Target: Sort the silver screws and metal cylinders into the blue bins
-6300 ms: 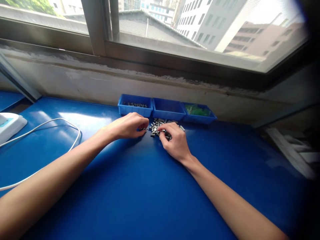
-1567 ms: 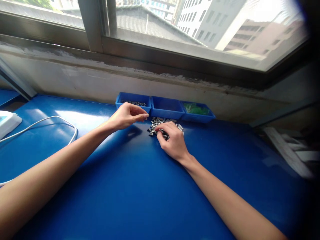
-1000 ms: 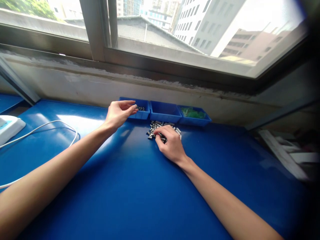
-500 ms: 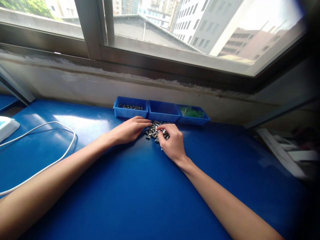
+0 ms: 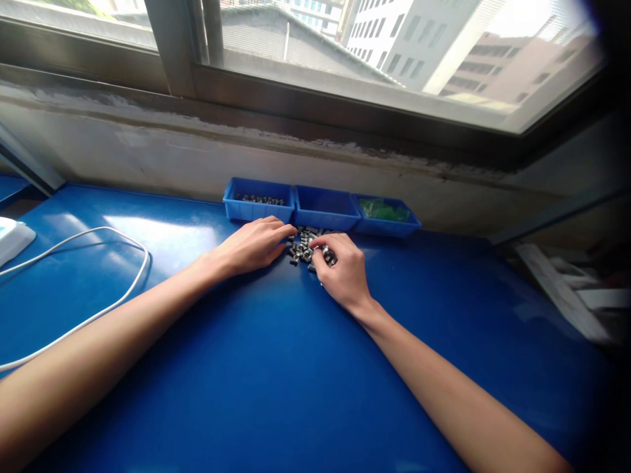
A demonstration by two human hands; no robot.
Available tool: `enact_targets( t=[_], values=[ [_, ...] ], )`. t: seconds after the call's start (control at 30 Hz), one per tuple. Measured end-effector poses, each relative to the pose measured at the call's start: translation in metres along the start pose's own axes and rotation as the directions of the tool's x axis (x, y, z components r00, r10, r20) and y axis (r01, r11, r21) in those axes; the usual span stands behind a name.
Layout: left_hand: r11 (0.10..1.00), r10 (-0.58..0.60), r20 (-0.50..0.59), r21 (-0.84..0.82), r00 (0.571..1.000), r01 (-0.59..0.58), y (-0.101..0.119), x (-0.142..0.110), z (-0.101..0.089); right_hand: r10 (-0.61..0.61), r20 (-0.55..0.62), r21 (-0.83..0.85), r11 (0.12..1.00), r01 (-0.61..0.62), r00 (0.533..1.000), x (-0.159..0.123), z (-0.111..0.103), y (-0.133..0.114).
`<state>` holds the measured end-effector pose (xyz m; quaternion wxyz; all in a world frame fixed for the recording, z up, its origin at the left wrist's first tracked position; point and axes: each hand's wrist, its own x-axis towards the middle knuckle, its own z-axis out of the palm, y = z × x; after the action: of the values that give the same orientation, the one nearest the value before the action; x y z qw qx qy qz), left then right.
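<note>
A small heap of dark and silvery metal-looking parts (image 5: pixel 302 247) lies on the blue table just in front of the bins; their exact kind is too small to make out. At the heap's left edge, my left hand (image 5: pixel 259 244) rests palm down with its fingers stretched toward the parts. My right hand (image 5: pixel 342 268) is curled over the right side of the heap. Its thumb and fingers bend round several small parts (image 5: pixel 329 255), and its fingertips are partly hidden.
Three joined blue bins stand behind the heap: a left bin (image 5: pixel 259 209) with small metal parts, a middle bin (image 5: pixel 325 218), and a right bin (image 5: pixel 387 226) with green pieces (image 5: pixel 382 210). A white cable (image 5: pixel 133 289) and white device (image 5: pixel 14 238) lie at left; a window is behind.
The view has tipped slightly downward, so the bins and heap appear higher. My right-hand fingers have shifted a little over the parts. My left hand stays beside the heap.
</note>
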<state>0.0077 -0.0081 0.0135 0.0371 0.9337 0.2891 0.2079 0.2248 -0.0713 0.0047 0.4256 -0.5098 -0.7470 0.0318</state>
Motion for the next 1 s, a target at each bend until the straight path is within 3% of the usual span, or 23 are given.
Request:
enact_targets(
  t=[0.23, 0.4, 0.67, 0.73, 0.83, 0.9, 1.0],
  values=[
    [0.998, -0.054, -0.001, 0.021, 0.999, 0.054, -0.001, 0.0, 0.006, -0.012, 0.012, 0.002, 1.0, 0.012, 1.0, 0.0, 0.0, -0.001],
    [0.99, -0.128, -0.022, -0.058, 0.992, 0.127, -0.005, 0.0, 0.01, -0.023, 0.014, 0.005, 1.0, 0.023, 1.0, 0.0, 0.0, -0.002],
    [0.973, -0.131, -0.108, -0.205, 0.986, 0.107, -0.003, -0.001, 0.011, -0.035, 0.02, 0.006, 0.999, 0.035, 0.999, 0.0, 0.0, -0.001],
    [0.907, -0.213, -0.136, -0.395, 0.968, 0.144, 0.0, 0.001, 0.008, -0.035, 0.025, 0.008, 0.999, 0.035, 0.999, 0.0, 0.0, -0.001],
    [0.676, -0.364, -0.11, -0.715, 0.925, 0.181, 0.005, 0.004, 0.002, -0.038, 0.036, 0.012, 0.999, 0.037, 0.999, 0.0, 0.0, -0.001],
    [0.556, -0.398, -0.072, -0.812, 0.914, 0.178, 0.007, 0.006, -0.003, -0.046, 0.041, 0.015, 0.999, 0.046, 0.998, -0.001, 0.001, 0.0],
    [0.492, -0.406, -0.037, -0.851, 0.913, 0.184, 0.007, 0.007, -0.011, -0.064, 0.052, 0.022, 0.998, 0.063, 0.997, -0.001, 0.001, 0.0]
  ],
)
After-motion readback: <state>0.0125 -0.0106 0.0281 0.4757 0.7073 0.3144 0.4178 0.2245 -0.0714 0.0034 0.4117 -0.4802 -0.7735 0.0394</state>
